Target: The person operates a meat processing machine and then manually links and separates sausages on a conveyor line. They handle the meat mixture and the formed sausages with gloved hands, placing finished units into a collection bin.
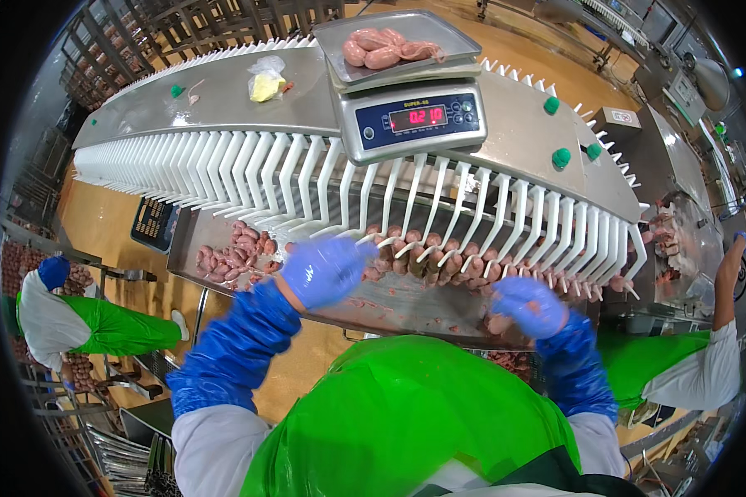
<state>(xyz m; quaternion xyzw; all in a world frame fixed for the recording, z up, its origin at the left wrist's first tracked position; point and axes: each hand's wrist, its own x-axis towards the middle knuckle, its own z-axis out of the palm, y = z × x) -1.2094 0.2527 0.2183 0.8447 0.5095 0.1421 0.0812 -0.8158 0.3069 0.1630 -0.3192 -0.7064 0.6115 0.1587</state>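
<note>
My left hand (327,272), in a blue-purple glove, is at the hook tips beside the left end of a row of linked sausages (439,258). Its fingers are blurred and partly hidden, so any grip is unclear. The sausages hang in loops from the white hooks (307,178) of a conveyor. To the right, my right hand (530,306) hovers just below the hanging row, gloved alike and smeared by motion. Close by its fingertips is a pinkish sausage (496,323); whether the hand holds it cannot be told. Beneath the hooks runs a metal tray (398,308).
Loose sausages (236,253) lie at the tray's left end. A digital scale (414,116) on the conveyor cover bears several sausages (385,48). A crumpled plastic bag (267,80) and green knobs (561,157) are on the cover. Co-workers (91,311) stand left and right.
</note>
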